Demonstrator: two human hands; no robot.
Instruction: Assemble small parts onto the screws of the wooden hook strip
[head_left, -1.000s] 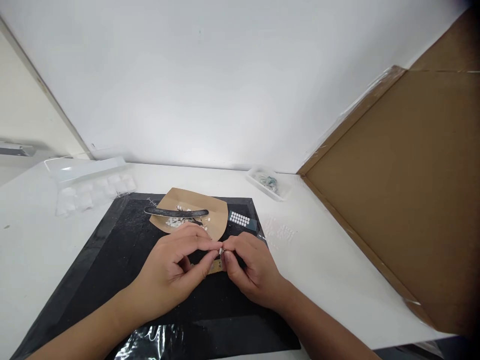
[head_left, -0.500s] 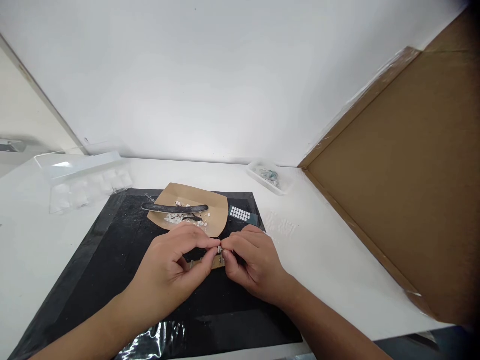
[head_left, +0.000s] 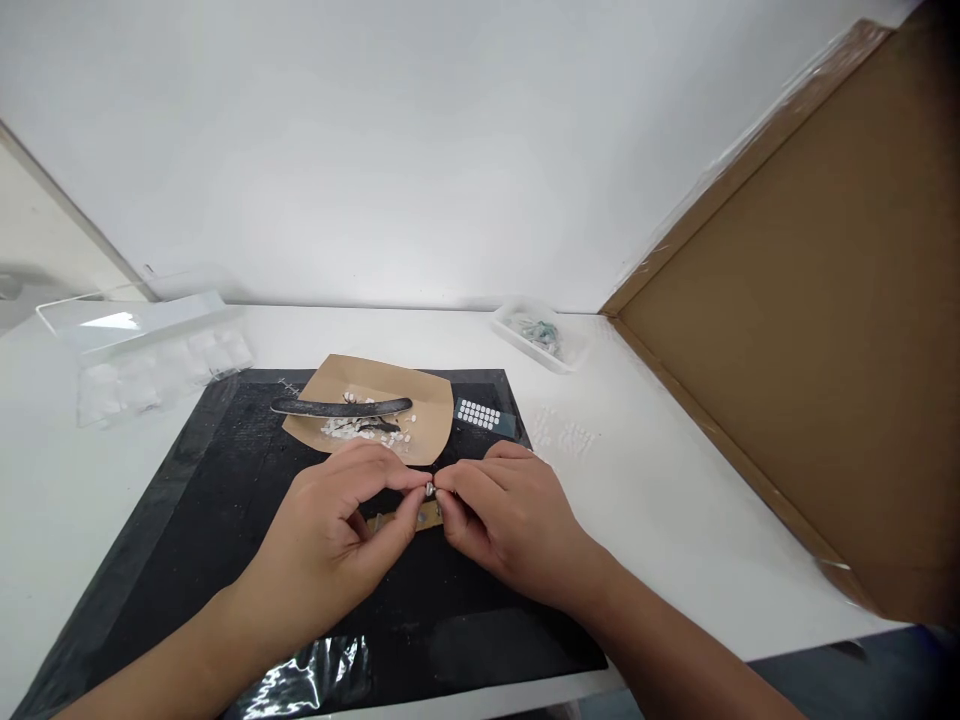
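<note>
We are working over a black mat (head_left: 225, 520) on the white table (head_left: 675, 520), both hands meeting just above its middle. Our left hand (head_left: 337, 545) is pinching thumb and forefinger together on a tiny pale part (head_left: 430, 489), and our right hand (head_left: 510, 525) is closing its fingertips on the same part from the other side, so both grips are clamped on it, touching each other. What the part is, we cannot tell; it is too small. Directly beneath the fingers a small tan strip (head_left: 420, 517) is lying on the mat.

Beyond the hands a brown paper (head_left: 431, 415) is carrying a heap of white bits (head_left: 352, 427) and a dark curved tool (head_left: 341, 407). Just to its right a dotted card (head_left: 480, 414) is lying at the mat's edge. A clear tray (head_left: 150, 350) is sitting far left, a small dish (head_left: 536, 340) far right near a cardboard sheet (head_left: 810, 330).

We judge that we are fitting or separating something on the part, a fine two-handed step. Any following move is calling for a steady pinch, since a slip would be dropping the part onto the mat.
</note>
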